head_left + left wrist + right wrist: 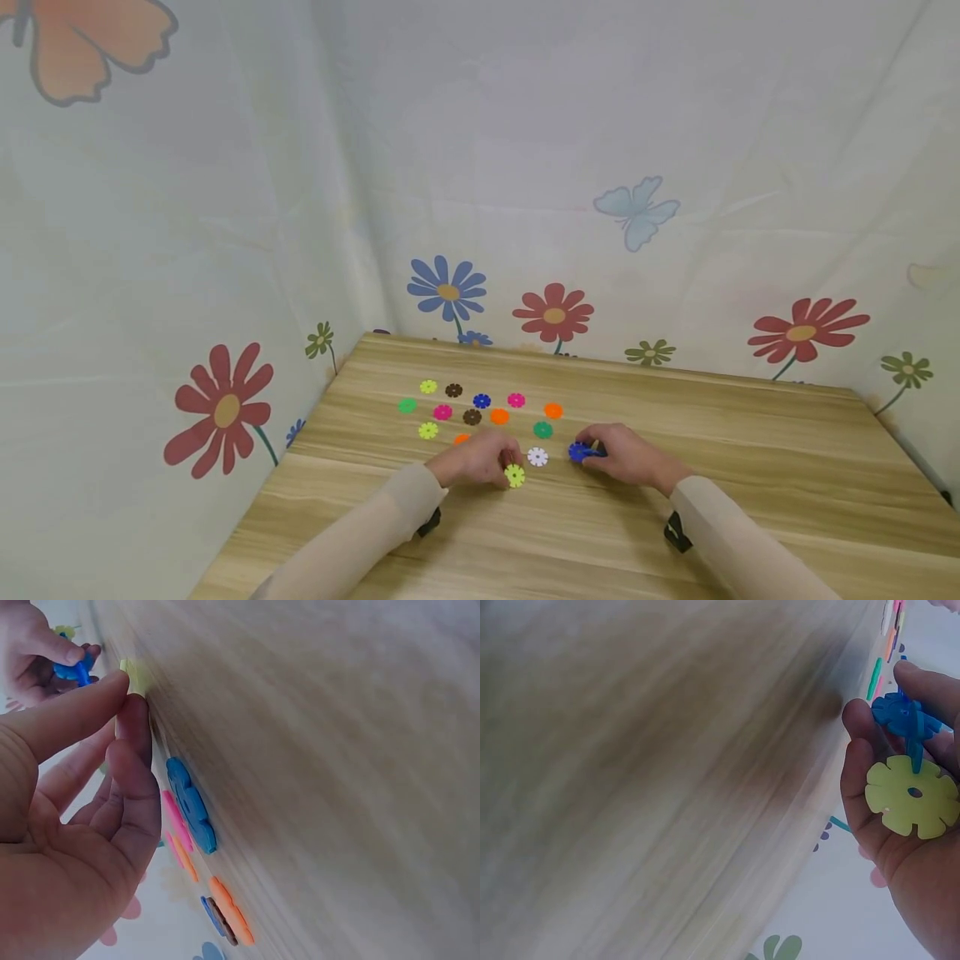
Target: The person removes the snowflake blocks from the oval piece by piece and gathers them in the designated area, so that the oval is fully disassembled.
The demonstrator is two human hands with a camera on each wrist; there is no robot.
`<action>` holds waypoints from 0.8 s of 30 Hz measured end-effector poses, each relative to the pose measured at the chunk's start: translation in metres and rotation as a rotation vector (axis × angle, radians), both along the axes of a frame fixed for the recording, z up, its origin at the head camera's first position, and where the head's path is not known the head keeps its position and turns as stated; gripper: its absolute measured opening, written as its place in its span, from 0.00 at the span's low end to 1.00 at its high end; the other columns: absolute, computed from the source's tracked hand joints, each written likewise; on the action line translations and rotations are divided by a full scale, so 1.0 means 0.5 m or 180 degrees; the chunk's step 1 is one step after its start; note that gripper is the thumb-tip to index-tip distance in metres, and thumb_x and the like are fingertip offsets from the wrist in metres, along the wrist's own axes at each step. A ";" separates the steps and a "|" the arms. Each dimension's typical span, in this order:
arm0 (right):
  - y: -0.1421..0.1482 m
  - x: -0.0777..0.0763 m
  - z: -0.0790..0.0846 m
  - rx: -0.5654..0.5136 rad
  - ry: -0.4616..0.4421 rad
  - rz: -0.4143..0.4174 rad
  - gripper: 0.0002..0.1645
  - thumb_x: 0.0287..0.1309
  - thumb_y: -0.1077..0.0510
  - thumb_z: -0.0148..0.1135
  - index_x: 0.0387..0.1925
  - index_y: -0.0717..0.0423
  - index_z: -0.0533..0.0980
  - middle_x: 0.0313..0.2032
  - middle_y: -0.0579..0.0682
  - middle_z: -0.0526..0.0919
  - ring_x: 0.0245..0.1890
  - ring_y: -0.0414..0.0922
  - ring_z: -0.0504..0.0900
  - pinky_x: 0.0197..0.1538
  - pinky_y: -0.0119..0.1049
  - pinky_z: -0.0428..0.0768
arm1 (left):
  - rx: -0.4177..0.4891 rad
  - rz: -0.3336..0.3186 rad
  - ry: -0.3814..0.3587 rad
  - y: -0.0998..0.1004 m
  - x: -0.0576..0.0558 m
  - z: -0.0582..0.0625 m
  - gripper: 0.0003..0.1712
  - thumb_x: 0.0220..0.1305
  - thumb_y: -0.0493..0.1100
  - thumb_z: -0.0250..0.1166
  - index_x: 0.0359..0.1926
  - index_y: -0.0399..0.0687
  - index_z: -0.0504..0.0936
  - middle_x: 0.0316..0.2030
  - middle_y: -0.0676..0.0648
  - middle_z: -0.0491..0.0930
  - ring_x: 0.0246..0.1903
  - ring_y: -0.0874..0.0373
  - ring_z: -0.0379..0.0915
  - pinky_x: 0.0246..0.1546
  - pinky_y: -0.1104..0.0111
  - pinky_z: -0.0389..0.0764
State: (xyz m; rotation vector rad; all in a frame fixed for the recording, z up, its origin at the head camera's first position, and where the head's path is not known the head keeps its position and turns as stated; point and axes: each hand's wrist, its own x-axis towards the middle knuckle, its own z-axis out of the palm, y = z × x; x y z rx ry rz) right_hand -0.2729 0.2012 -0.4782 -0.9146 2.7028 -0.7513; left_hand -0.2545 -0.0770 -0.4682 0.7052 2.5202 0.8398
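Note:
My left hand (480,458) pinches a yellow notched plastic disc (514,476) between thumb and fingertips, just above the table. In the left wrist view this yellow disc (135,676) is partly hidden by the fingers. To its right, my right hand (621,454) grips blue notched discs (578,452). The right wrist view shows these blue discs (913,724) slotted together at angles, with a yellow-green disc (901,799) joined below, against the palm. Between the hands a white disc (537,457) lies flat on the table.
Several loose discs in orange, brown, pink, green, blue and yellow lie flat beyond my left hand, among them a green disc (543,430) and an orange disc (553,411). The wooden table (750,467) meets a flower-printed curtain (525,167) at the back and left.

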 end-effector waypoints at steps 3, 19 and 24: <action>-0.003 0.002 0.005 0.0006 -0.0025 -0.0032 0.17 0.58 0.56 0.65 0.48 0.56 0.77 0.42 0.43 0.80 0.38 0.39 0.76 0.42 0.38 0.77 | -0.0089 0.0013 0.0061 0.001 0.000 0.002 0.16 0.46 0.30 0.73 0.37 0.50 0.83 0.31 0.56 0.78 0.33 0.63 0.72 0.37 0.72 0.75; -0.008 0.007 0.018 -0.0012 0.0008 0.0006 0.18 0.58 0.57 0.65 0.49 0.58 0.77 0.43 0.46 0.80 0.38 0.40 0.77 0.42 0.38 0.77 | -0.0212 -0.0020 0.0249 -0.004 0.000 0.009 0.15 0.46 0.32 0.72 0.38 0.49 0.83 0.33 0.55 0.79 0.35 0.63 0.73 0.41 0.71 0.74; -0.011 0.006 0.018 -0.0002 0.0037 -0.0018 0.17 0.57 0.56 0.66 0.48 0.56 0.77 0.42 0.44 0.81 0.37 0.38 0.76 0.42 0.37 0.77 | -0.0219 0.0054 0.0325 -0.004 -0.001 0.009 0.16 0.47 0.34 0.73 0.39 0.48 0.83 0.35 0.54 0.79 0.36 0.61 0.72 0.42 0.70 0.74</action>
